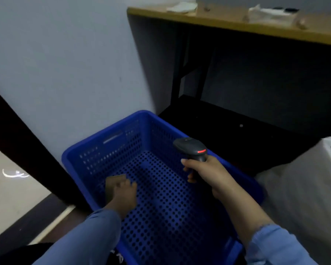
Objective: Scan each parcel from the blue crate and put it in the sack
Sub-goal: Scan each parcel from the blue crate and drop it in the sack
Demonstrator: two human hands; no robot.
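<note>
Both hands are engaged. The left hand (125, 194) reaches down into the blue crate (113, 152) with its fingers bent over a small brown parcel (114, 183). The right hand (201, 172) is wrapped tight round the grip of a dark scanner (191, 148) held above the crate's right side.

The parcel lies on the perforated floor, close against the left wall, and it is the only 1 visible in the crate. That position is the first hazard. The wall leaves little room for fingers on the far side, so a shallow hold could let the parcel slip back as it is lifted.

No label shows on the parcel's visible face, and blur hides any detail. If the barcode sits underneath, the left hand must turn the parcel, and a loose pinch could drop it.

A red light shows on the scanner, whose head points away from the parcel. A hurried pass might miss the code, and the parcel could go in unscanned.

The pale sack (304, 188) stands at the right, beyond the right arm, so the left hand would probably have to cross over, risking a knock against the scanner. The wooden surface (227, 22) behind plays no part.
</note>
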